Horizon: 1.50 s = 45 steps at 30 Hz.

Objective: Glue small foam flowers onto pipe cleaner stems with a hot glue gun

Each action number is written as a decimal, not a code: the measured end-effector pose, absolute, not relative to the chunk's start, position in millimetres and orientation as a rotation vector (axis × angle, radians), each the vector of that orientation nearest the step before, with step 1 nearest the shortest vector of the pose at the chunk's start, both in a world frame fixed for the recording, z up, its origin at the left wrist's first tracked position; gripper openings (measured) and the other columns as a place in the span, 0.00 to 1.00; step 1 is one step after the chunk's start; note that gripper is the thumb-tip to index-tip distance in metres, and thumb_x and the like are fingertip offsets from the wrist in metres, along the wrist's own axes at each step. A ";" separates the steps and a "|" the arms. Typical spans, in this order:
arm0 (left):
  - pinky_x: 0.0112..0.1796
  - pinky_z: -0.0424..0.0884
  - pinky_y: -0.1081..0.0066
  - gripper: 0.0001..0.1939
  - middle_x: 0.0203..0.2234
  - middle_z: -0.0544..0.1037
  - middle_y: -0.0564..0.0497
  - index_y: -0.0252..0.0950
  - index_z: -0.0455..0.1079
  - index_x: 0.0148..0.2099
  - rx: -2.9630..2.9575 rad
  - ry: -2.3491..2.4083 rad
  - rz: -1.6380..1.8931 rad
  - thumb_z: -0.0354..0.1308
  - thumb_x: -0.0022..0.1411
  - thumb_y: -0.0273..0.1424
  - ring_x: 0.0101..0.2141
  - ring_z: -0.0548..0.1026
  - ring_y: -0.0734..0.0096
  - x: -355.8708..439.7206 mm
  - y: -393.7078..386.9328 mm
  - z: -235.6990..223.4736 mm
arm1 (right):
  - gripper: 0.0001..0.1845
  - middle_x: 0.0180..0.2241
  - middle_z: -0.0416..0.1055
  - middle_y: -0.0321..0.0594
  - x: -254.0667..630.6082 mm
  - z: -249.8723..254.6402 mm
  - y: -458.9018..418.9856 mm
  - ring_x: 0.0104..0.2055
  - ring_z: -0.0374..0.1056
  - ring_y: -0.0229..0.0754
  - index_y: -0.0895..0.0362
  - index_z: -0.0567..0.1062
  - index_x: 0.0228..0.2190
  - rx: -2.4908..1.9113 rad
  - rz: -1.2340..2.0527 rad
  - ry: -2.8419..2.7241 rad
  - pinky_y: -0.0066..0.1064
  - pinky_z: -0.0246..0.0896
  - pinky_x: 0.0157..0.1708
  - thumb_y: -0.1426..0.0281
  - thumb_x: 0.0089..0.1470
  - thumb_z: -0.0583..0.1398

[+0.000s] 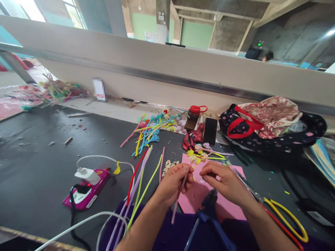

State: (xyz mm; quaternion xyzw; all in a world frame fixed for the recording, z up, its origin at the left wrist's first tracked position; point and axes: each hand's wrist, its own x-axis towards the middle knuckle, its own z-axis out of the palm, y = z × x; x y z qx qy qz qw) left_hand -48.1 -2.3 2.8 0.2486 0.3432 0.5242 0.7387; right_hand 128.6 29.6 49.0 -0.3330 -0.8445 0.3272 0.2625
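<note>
My left hand (176,181) is closed around a pink fuzzy stem (175,211), which looks like a pipe cleaner and slants down below the fist. Pale yellow fuzzy flowers (195,158) show just beyond the fingertips; whether they join this stem I cannot tell. Close by on the right, my right hand (222,179) has its fingers curled in a pinch, and anything between them is hidden. Both hands are over a pink sheet (192,198). Below them rests a blue glue gun (209,205). Scissors with yellow and red handles (285,216) lie partly under the right forearm.
Loose coloured stems (141,174) lie left of my hands. A fuchsia power strip (87,190) with cables sits farther left. Behind are a heap of fuzzy flowers (157,125), a red-lidded bottle (193,118), a phone (210,130) and a dark fabric bag (272,134).
</note>
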 end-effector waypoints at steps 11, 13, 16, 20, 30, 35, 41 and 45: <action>0.12 0.43 0.85 0.09 0.18 0.67 0.56 0.31 0.66 0.34 0.485 0.683 1.123 0.57 0.55 0.33 0.13 0.54 0.90 -47.7 -3.6 3.4 | 0.08 0.30 0.70 0.35 125.5 31.5 28.2 0.33 0.65 0.38 0.55 0.72 0.29 -0.824 0.885 -2.271 0.30 0.58 0.35 0.79 0.50 0.57; 0.12 0.44 0.85 0.09 0.19 0.67 0.56 0.32 0.66 0.33 0.516 0.689 1.138 0.58 0.54 0.33 0.13 0.56 0.89 -45.8 -3.9 2.8 | 0.08 0.31 0.70 0.36 125.9 31.4 26.7 0.34 0.65 0.38 0.55 0.72 0.29 -0.820 0.892 -2.267 0.31 0.58 0.36 0.79 0.50 0.57; 0.12 0.45 0.84 0.10 0.20 0.67 0.56 0.33 0.65 0.32 0.553 0.696 1.149 0.59 0.53 0.34 0.14 0.59 0.88 -43.8 -3.9 1.8 | 0.07 0.31 0.70 0.36 128.0 32.9 24.8 0.34 0.65 0.38 0.54 0.72 0.31 -0.813 0.890 -2.270 0.31 0.58 0.36 0.77 0.51 0.57; 0.12 0.45 0.84 0.11 0.20 0.68 0.55 0.33 0.65 0.32 0.586 0.743 1.151 0.59 0.53 0.36 0.14 0.58 0.87 -40.6 -3.7 -0.2 | 0.07 0.30 0.70 0.37 129.8 33.2 26.4 0.33 0.65 0.39 0.55 0.72 0.30 -0.797 0.840 -2.275 0.31 0.59 0.34 0.77 0.51 0.56; 0.13 0.47 0.84 0.12 0.21 0.69 0.55 0.33 0.65 0.31 0.602 0.741 1.222 0.62 0.49 0.34 0.15 0.60 0.87 -30.3 -6.1 -3.7 | 0.08 0.30 0.71 0.38 123.6 23.0 28.9 0.30 0.65 0.38 0.55 0.72 0.34 -0.877 0.819 -2.070 0.28 0.60 0.29 0.74 0.51 0.56; 0.14 0.53 0.84 0.11 0.22 0.71 0.54 0.32 0.64 0.31 0.625 0.723 1.265 0.62 0.50 0.34 0.17 0.65 0.84 -28.8 -6.7 -5.1 | 0.10 0.30 0.70 0.37 122.4 19.6 27.3 0.29 0.66 0.37 0.56 0.71 0.37 -0.874 0.804 -2.016 0.28 0.61 0.29 0.73 0.49 0.58; 0.14 0.56 0.83 0.12 0.22 0.72 0.54 0.32 0.64 0.31 0.642 0.754 1.248 0.62 0.50 0.34 0.17 0.66 0.84 -26.5 -6.6 -6.1 | 0.10 0.31 0.70 0.38 122.9 19.8 26.2 0.30 0.66 0.36 0.54 0.71 0.38 -0.825 0.614 -2.084 0.28 0.62 0.29 0.74 0.51 0.56; 0.15 0.56 0.83 0.12 0.22 0.72 0.54 0.32 0.65 0.31 0.659 0.787 1.235 0.62 0.50 0.35 0.16 0.65 0.85 -24.3 -7.1 -7.7 | 0.11 0.33 0.70 0.39 123.1 19.0 25.8 0.32 0.66 0.37 0.54 0.70 0.39 -0.794 0.550 -2.124 0.29 0.63 0.31 0.75 0.52 0.55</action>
